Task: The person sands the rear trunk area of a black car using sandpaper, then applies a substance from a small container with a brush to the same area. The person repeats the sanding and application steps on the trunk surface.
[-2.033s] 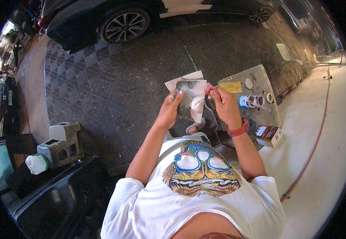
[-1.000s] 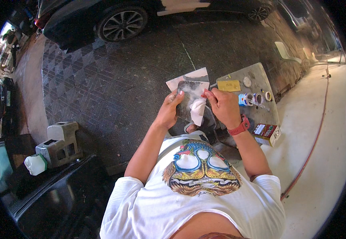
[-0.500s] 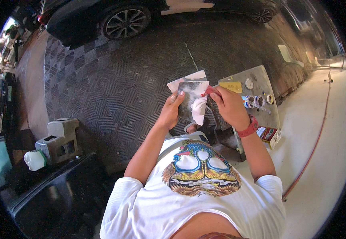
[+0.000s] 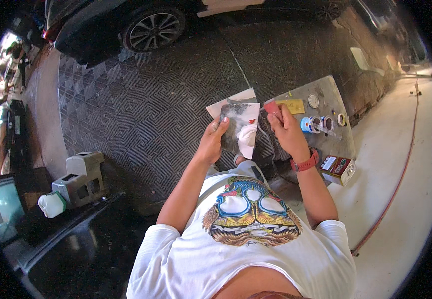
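The left hand [image 4: 212, 143] grips a grey smeared square board [image 4: 237, 124] by its lower edge, a white rag [image 4: 248, 138] draped over its lower right corner. The right hand [image 4: 288, 132] pinches a small red spreader [image 4: 271, 108] just beside the board's right edge. Beyond, on the grey work table [image 4: 336, 142]: a yellow rectangular label [image 4: 292, 106], a blue-labelled can [image 4: 306, 124], and 3 tape rolls [image 4: 328, 122]. A red-and-white box [image 4: 339, 167] sits under the table's near corner.

Car garage or workshop: parked dark car [image 4: 141, 25], patterned rubber floor mats [image 4: 126, 99], small table [image 4: 325, 99] with tape rolls [image 4: 320, 123].
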A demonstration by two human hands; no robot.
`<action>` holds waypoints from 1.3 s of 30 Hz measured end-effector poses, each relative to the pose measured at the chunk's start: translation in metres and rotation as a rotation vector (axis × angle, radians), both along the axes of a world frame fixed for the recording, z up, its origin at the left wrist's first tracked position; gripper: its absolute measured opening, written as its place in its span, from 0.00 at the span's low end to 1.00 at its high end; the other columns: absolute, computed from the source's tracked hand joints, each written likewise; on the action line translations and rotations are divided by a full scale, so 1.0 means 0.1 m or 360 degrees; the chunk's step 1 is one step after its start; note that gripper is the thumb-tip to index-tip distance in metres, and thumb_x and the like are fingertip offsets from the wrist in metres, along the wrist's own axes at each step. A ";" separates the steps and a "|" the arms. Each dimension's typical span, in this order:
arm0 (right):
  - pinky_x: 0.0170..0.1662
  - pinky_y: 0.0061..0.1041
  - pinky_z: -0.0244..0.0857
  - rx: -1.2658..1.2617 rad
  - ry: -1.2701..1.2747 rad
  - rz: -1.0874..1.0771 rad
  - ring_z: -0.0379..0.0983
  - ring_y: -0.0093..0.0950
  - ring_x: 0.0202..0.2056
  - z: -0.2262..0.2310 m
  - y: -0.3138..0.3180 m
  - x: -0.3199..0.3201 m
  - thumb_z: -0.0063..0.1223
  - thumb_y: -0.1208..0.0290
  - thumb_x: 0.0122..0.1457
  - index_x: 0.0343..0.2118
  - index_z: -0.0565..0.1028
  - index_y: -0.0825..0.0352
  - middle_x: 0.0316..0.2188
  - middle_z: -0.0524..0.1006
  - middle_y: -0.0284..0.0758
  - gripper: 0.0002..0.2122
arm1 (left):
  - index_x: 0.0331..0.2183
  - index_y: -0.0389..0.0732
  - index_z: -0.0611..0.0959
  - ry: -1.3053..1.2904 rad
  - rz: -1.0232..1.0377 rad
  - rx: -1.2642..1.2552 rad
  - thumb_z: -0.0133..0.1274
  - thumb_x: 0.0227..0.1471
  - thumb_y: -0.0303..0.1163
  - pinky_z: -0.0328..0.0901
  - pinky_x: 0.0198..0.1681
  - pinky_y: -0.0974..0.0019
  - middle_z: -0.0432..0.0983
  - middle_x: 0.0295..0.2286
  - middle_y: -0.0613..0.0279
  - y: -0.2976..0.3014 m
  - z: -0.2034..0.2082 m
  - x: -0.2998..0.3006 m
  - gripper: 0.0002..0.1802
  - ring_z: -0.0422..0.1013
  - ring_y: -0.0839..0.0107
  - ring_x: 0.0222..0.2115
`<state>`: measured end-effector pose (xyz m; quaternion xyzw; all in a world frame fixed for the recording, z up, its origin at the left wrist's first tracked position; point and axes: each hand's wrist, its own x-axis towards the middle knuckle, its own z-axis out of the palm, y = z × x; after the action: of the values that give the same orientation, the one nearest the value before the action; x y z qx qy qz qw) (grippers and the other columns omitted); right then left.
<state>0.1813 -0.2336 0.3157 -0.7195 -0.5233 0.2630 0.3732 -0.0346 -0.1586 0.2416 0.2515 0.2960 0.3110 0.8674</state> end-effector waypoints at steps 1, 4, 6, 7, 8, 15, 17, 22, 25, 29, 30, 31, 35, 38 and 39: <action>0.31 0.30 0.67 -0.0078 0.0316 -0.0163 0.77 0.33 0.30 -0.17 -0.05 0.15 0.54 0.64 0.65 0.45 0.73 0.67 0.32 0.80 0.37 0.12 | 0.59 0.37 0.71 0.0019 -0.0024 -0.0032 0.50 0.65 0.45 0.64 0.56 0.64 0.75 0.50 0.60 -0.01 0.00 0.03 0.28 0.70 0.70 0.51; 0.32 0.24 0.67 -0.0045 0.0970 -0.0653 0.75 0.23 0.31 -0.84 -0.20 0.53 0.55 0.66 0.64 0.45 0.74 0.67 0.33 0.79 0.31 0.12 | 0.59 0.36 0.71 0.0172 0.0059 -0.0073 0.51 0.64 0.46 0.64 0.56 0.64 0.75 0.50 0.60 -0.04 -0.19 0.13 0.29 0.70 0.70 0.50; 0.34 0.23 0.68 -0.0177 0.0990 -0.0840 0.74 0.21 0.31 -1.40 -0.35 0.97 0.57 0.67 0.62 0.45 0.75 0.69 0.33 0.79 0.31 0.13 | 0.56 0.34 0.72 0.0394 0.0159 -0.0149 0.52 0.64 0.44 0.66 0.55 0.64 0.75 0.50 0.58 -0.08 -0.19 0.28 0.28 0.71 0.69 0.50; 0.35 0.24 0.70 -0.0370 0.0851 -0.0861 0.74 0.23 0.31 -1.76 -0.44 1.23 0.57 0.67 0.61 0.45 0.76 0.71 0.32 0.79 0.32 0.14 | 0.56 0.35 0.72 0.0350 0.0169 -0.0126 0.52 0.63 0.43 0.66 0.54 0.63 0.75 0.49 0.57 -0.09 -0.33 0.29 0.27 0.72 0.67 0.50; 0.38 0.28 0.71 -0.0310 0.0551 -0.0925 0.77 0.26 0.33 -2.41 -0.58 1.52 0.57 0.65 0.61 0.42 0.77 0.72 0.32 0.80 0.37 0.14 | 0.56 0.35 0.72 0.0529 0.0248 -0.0193 0.52 0.64 0.42 0.67 0.54 0.63 0.75 0.49 0.57 -0.12 -0.25 0.36 0.27 0.72 0.67 0.49; 0.45 0.49 0.69 -0.0775 0.0008 -0.1052 0.78 0.53 0.40 -3.46 -0.41 2.47 0.54 0.50 0.62 0.41 0.78 0.72 0.36 0.81 0.52 0.24 | 0.57 0.34 0.70 0.0832 0.0344 -0.0200 0.49 0.66 0.41 0.68 0.54 0.61 0.73 0.51 0.56 -0.19 -0.28 0.48 0.26 0.72 0.66 0.51; 0.46 0.50 0.68 -0.0879 0.0015 -0.0996 0.77 0.54 0.41 -3.51 -0.27 2.79 0.53 0.51 0.63 0.45 0.75 0.72 0.38 0.80 0.53 0.24 | 0.58 0.34 0.69 0.0881 0.0368 -0.0214 0.48 0.66 0.39 0.68 0.53 0.62 0.73 0.51 0.56 -0.20 -0.24 0.63 0.25 0.72 0.66 0.51; 0.51 0.42 0.68 -0.0337 0.0013 -0.1196 0.76 0.47 0.47 -3.74 -0.41 3.01 0.58 0.56 0.61 0.54 0.70 0.71 0.45 0.78 0.51 0.26 | 0.58 0.35 0.70 0.0890 0.0307 -0.0165 0.47 0.67 0.40 0.68 0.55 0.60 0.74 0.51 0.56 -0.12 -0.18 1.22 0.25 0.73 0.64 0.51; 0.30 0.25 0.69 -0.0062 0.0960 -0.1629 0.76 0.25 0.31 -3.84 -0.86 2.76 0.64 0.59 0.59 0.54 0.70 0.69 0.40 0.81 0.36 0.25 | 0.57 0.36 0.71 0.0875 0.0188 -0.0178 0.45 0.67 0.41 0.67 0.55 0.60 0.74 0.51 0.57 -0.06 -0.21 1.61 0.24 0.73 0.65 0.50; 0.27 0.18 0.65 0.0065 0.1601 -0.2349 0.71 0.17 0.25 -3.12 -1.40 3.07 0.64 0.56 0.59 0.45 0.73 0.64 0.31 0.78 0.28 0.19 | 0.56 0.35 0.71 0.0853 0.0134 -0.0060 0.47 0.67 0.41 0.65 0.55 0.65 0.74 0.50 0.59 0.04 -0.13 2.23 0.24 0.71 0.70 0.50; 0.29 0.19 0.67 0.0232 0.1526 -0.2348 0.72 0.19 0.27 -3.09 -1.51 3.27 0.64 0.57 0.60 0.47 0.72 0.67 0.31 0.78 0.30 0.21 | 0.56 0.36 0.71 0.0828 0.0084 -0.0013 0.47 0.67 0.40 0.66 0.55 0.65 0.73 0.51 0.59 0.07 -0.14 2.34 0.23 0.71 0.70 0.51; 0.32 0.21 0.69 0.0394 0.1445 -0.2354 0.73 0.21 0.30 -3.07 -1.64 3.43 0.64 0.59 0.60 0.48 0.72 0.70 0.31 0.77 0.31 0.22 | 0.56 0.36 0.71 0.0813 0.0056 -0.0001 0.47 0.67 0.40 0.66 0.54 0.65 0.73 0.51 0.59 0.10 -0.13 2.46 0.23 0.71 0.69 0.50; 0.32 0.23 0.70 0.0406 0.1291 -0.2136 0.76 0.22 0.30 -3.06 -1.82 4.04 0.60 0.61 0.63 0.43 0.74 0.68 0.32 0.79 0.32 0.15 | 0.56 0.37 0.71 0.0773 -0.0086 0.0007 0.48 0.66 0.41 0.69 0.53 0.64 0.73 0.50 0.58 0.13 -0.11 2.78 0.23 0.72 0.68 0.50; 0.33 0.28 0.69 0.0236 0.0851 -0.1819 0.78 0.28 0.30 -3.09 -1.91 4.25 0.57 0.61 0.64 0.38 0.75 0.70 0.33 0.81 0.37 0.14 | 0.56 0.37 0.71 0.0803 -0.0122 0.0004 0.48 0.66 0.41 0.69 0.52 0.63 0.74 0.49 0.58 0.10 -0.14 2.95 0.23 0.72 0.68 0.49; 0.33 0.30 0.69 0.0210 0.0609 -0.1755 0.78 0.31 0.29 -2.99 -1.91 4.25 0.57 0.61 0.64 0.37 0.76 0.71 0.31 0.81 0.40 0.14 | 0.56 0.37 0.71 0.0809 -0.0133 0.0003 0.48 0.66 0.41 0.69 0.52 0.63 0.74 0.50 0.58 0.09 -0.13 3.01 0.23 0.72 0.68 0.49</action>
<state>0.6065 -0.4248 0.0163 -0.8004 -0.0104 0.1222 0.5868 0.2663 -0.1497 0.2285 0.3343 0.4936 0.2020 0.7770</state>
